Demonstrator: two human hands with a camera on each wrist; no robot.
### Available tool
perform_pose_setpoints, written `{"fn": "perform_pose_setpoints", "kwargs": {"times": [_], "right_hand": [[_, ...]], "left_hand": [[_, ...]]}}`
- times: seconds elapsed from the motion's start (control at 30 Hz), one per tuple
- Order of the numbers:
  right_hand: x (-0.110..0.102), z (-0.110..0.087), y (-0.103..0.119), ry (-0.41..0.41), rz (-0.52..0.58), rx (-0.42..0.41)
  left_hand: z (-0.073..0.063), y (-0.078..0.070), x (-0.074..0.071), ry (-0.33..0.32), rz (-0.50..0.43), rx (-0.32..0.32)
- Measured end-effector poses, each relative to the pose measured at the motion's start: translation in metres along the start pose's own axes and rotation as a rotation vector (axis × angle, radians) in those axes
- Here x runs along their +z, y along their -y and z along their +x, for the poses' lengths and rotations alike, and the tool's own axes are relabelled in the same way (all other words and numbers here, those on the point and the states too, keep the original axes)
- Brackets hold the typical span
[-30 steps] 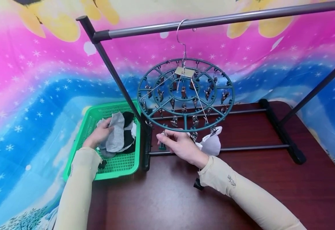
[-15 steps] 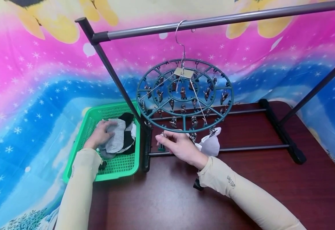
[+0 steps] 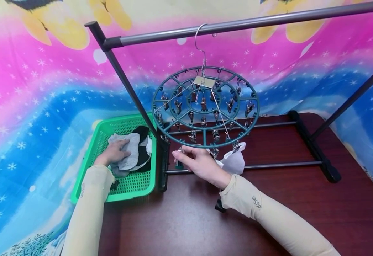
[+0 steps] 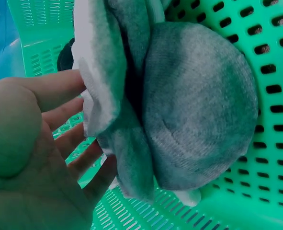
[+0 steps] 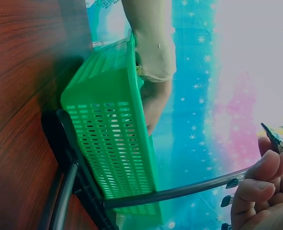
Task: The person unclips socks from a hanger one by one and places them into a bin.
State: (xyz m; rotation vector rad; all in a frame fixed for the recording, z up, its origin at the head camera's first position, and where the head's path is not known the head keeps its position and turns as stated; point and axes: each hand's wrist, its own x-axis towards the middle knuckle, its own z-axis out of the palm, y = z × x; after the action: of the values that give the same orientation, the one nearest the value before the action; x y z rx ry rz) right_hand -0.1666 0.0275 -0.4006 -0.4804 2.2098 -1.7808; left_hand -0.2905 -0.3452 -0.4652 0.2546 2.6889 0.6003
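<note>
In the head view, my left hand (image 3: 111, 153) is inside the green basket (image 3: 80, 174), over a grey sock (image 3: 130, 156). The left wrist view shows its fingers (image 4: 67, 93) stretched out, their tips against the edge of the grey cloth. My right hand (image 3: 204, 165) is below the near rim of a round green clip hanger (image 3: 205, 142). Between thumb and fingers it pinches one hanging clip (image 3: 179, 163), partly covered by the hand. A white sock (image 3: 234, 161) hangs from a neighbouring clip, just right of that hand.
Black socks (image 3: 143, 153) lie beside the grey one in the basket. The hanger hooks onto the top bar (image 3: 161, 34) of a metal rack, whose left post (image 3: 127, 81) rises next to the basket. Everything stands on a dark red-brown table (image 3: 180, 220).
My left hand has lowered slightly, and the grey sock's raised top end now lies flatter in the basket. The right hand has kept its pinch on the clip, nearly still.
</note>
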Motion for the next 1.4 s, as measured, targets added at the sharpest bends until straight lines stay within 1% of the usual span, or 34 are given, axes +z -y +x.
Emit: {"fn": "perform_pose_setpoints", "kwargs": {"times": [0.2,0.27,0.33,0.4,0.47,0.53,0.63,0.67,0.73,0.8,0.87,0.9,0.97,1.0,1.07,1.13,1.2,1.27,1.33,1.4], "right_hand": [[0.000,0.001,0.001,-0.002,-0.014,-0.007],[0.000,0.001,0.003,0.003,-0.032,-0.016],[0.000,0.001,0.004,0.010,-0.050,-0.022],[-0.001,0.000,0.005,0.019,-0.058,-0.017],[-0.003,-0.001,0.005,0.025,-0.061,-0.004],[-0.005,-0.002,0.005,0.028,-0.066,0.010],[-0.008,-0.003,0.005,0.026,-0.076,0.017],[-0.009,-0.004,0.006,0.022,-0.079,0.014],[-0.009,-0.004,0.006,0.017,-0.079,0.010],[-0.009,-0.005,0.006,0.017,-0.079,0.008],[-0.008,-0.006,0.006,0.024,-0.083,0.003],[-0.007,-0.006,0.006,0.030,-0.087,-0.006],[-0.005,-0.007,0.007,0.041,-0.093,-0.031],[-0.005,-0.007,0.007,0.045,-0.095,-0.046],[-0.003,-0.008,0.008,0.050,-0.096,-0.074],[-0.003,-0.009,0.010,0.061,-0.082,-0.086],[-0.002,-0.012,0.011,0.081,-0.065,-0.087],[-0.002,-0.018,0.012,0.098,-0.071,-0.081],[0.000,-0.026,0.015,0.096,-0.114,-0.084],[0.000,-0.036,0.021,0.066,-0.201,-0.104]], "left_hand": [[0.001,-0.007,-0.004,0.104,0.078,-0.022],[-0.001,-0.012,-0.006,0.118,0.107,-0.032],[-0.005,-0.018,-0.010,0.114,0.147,-0.044],[-0.011,-0.026,-0.015,0.093,0.199,-0.052],[-0.022,-0.036,-0.021,0.058,0.247,-0.046],[-0.036,-0.048,-0.024,0.013,0.284,-0.013],[-0.063,-0.070,-0.023,-0.057,0.313,0.076],[-0.072,-0.077,-0.020,-0.086,0.319,0.109],[-0.090,-0.087,-0.009,-0.162,0.335,0.179],[-0.106,-0.093,0.010,-0.254,0.334,0.229],[-0.119,-0.093,0.034,-0.338,0.324,0.265],[-0.124,-0.091,0.046,-0.366,0.319,0.279],[-0.130,-0.086,0.069,-0.407,0.312,0.277],[-0.131,-0.084,0.078,-0.423,0.308,0.274],[-0.131,-0.080,0.091,-0.457,0.305,0.273],[-0.129,-0.077,0.098,-0.503,0.311,0.276],[-0.128,-0.075,0.101,-0.551,0.317,0.298],[-0.127,-0.074,0.103,-0.586,0.338,0.323],[-0.128,-0.074,0.104,-0.604,0.358,0.341],[-0.128,-0.073,0.103,-0.617,0.368,0.353]]}}
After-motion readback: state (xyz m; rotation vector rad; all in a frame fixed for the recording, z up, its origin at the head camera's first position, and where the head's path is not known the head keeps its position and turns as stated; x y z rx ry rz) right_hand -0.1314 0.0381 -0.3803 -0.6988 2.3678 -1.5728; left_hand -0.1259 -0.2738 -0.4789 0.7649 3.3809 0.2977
